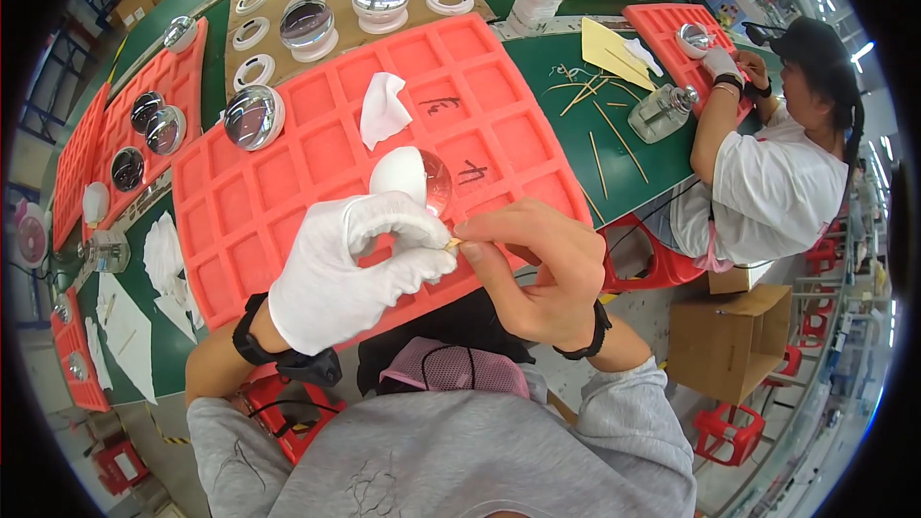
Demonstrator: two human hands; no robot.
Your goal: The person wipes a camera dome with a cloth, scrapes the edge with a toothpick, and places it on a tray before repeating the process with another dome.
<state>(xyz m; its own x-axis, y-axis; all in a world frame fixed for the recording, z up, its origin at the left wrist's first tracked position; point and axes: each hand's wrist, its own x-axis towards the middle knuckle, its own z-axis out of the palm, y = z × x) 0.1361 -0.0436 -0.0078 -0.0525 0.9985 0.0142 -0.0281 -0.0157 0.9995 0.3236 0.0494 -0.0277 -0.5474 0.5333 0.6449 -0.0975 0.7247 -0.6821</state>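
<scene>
My left hand (pixel 360 264), in a white glove, and my bare right hand (pixel 542 264) meet fingertip to fingertip above the near edge of the red foam tray (pixel 317 125). Both pinch a small tan piece (pixel 453 243); its kind is too small to tell, and most of it is hidden by the fingers. Just beyond them a clear glass ball (pixel 436 182) with a white rounded base (pixel 398 173) lies tilted in the tray. Farther up, a crumpled white cloth (pixel 384 110) rests on the tray.
Glass balls (pixel 254 117) on white bases and white rings (pixel 449 0) stand around the tray's far side. Thin wooden sticks (pixel 622 139) and a glass jar (pixel 662 113) lie to the right. A co-worker (pixel 767 153) handles another ball there. A cardboard box (pixel 724 336) stands on the floor.
</scene>
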